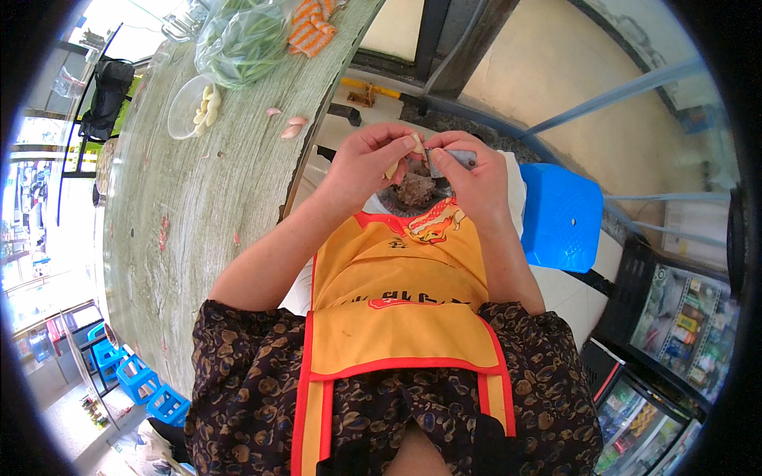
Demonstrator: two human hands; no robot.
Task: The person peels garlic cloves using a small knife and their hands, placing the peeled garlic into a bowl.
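Over my lap, my left hand [372, 160] pinches a pale garlic clove [418, 143] between thumb and fingers. A second pale clove [391, 171] shows against its curled fingers. Close beside it, my right hand [479, 175] grips a small flat metal blade [455, 160], its edge near the clove. Beneath both hands is a brownish heap of what look like garlic skins [417, 189], in a container lined with clear plastic. To the left on the wooden table [196, 184], a clear plastic bowl [178, 113] holds several peeled cloves [206, 112]. Pinkish unpeeled cloves [292, 130] lie near the table edge.
A clear bag of long green vegetables [244, 47] and an orange-striped cloth [312, 27] lie at the table's far end. Red bits [164, 232] are scattered on the tabletop. A blue plastic stool [562, 220] stands at my right, with glass-door refrigerators [678, 321] behind.
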